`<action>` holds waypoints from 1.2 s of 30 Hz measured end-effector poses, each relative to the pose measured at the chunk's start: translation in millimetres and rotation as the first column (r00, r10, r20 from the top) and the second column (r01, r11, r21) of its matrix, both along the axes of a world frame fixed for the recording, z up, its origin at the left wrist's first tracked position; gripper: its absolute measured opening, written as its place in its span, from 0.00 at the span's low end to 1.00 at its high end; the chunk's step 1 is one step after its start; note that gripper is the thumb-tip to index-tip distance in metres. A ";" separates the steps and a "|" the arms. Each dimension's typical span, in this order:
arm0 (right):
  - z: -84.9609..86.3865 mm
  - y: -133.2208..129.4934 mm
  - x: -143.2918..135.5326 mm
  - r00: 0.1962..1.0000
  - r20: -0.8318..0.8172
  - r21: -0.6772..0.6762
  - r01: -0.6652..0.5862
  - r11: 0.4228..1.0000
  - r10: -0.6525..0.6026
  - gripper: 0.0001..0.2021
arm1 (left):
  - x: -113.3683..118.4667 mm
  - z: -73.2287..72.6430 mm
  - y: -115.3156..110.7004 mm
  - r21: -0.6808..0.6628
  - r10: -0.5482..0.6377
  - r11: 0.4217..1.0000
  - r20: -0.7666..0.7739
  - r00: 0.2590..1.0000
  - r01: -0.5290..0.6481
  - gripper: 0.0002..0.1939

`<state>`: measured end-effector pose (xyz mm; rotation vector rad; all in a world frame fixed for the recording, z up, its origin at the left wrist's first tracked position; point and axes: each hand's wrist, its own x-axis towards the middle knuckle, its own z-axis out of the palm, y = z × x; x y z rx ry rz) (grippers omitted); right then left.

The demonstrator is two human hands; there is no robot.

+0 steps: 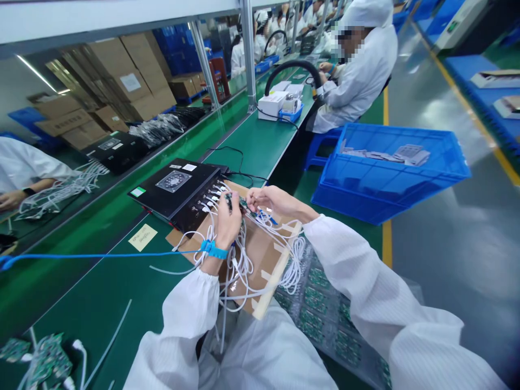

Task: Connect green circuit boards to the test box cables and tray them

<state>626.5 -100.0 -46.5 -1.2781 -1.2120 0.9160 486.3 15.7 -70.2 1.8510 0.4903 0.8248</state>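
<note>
My left hand (228, 219), wearing a blue wrist strap (214, 249), is closed around a small green circuit board (242, 205), mostly covered by the fingers. My right hand (278, 200) is pinched at the board's right side; what lies between its fingertips is too small to make out. White cables (240, 260) hang below both hands over a cardboard sheet (260, 244). Just beyond my left hand stands a black box (174, 184) with a fan grille on top and several white cables plugged into its side.
Circuit boards (51, 357) lie at the bench's lower left, near a paper note (142, 237). Trays of boards (320, 303) sit below my right arm. A blue crate (390, 168) stands on the floor to the right. A co-worker (357, 70) sits farther along the bench.
</note>
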 end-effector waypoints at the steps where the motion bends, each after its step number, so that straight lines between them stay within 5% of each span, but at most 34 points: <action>1: 2.0 -2.8 -0.5 1.000 0.018 0.005 0.004 1.000 -0.004 0.18 | 0.4 0.1 2.5 -0.045 0.033 0.998 0.021 0.999 -0.032 0.25; 4: 2.2 -12.9 -10.1 0.939 0.321 -0.023 0.138 0.990 -0.123 0.19 | 1.0 5.7 5.8 -0.222 0.041 0.975 0.071 0.997 -0.024 0.28; 9: -16.6 -23.9 -42.9 0.481 0.831 0.084 0.389 0.917 -0.280 0.15 | 1.7 23.5 -3.1 -0.543 0.099 0.840 0.123 0.988 -0.017 0.31; 11: -23.4 -24.5 -50.9 0.421 0.862 0.088 0.424 0.901 -0.282 0.15 | 0.8 27.4 -6.2 -0.591 0.090 0.807 0.141 0.986 0.011 0.31; 20: -43.4 -16.9 -41.4 0.416 0.818 0.216 0.417 0.883 -0.397 0.18 | -12.9 32.5 -2.5 -0.455 0.008 0.887 0.196 0.980 0.083 0.28; 27: -38.7 -10.6 -43.2 0.465 0.768 0.318 0.319 0.893 -0.440 0.21 | -33.8 52.0 -8.6 -0.244 0.190 0.961 0.256 0.948 -0.127 0.25; 36: -7.4 -1.3 -63.9 0.579 0.765 0.199 0.203 0.959 -0.282 0.23 | -64.8 63.8 -22.9 -0.135 0.416 0.909 0.271 0.868 -0.394 0.28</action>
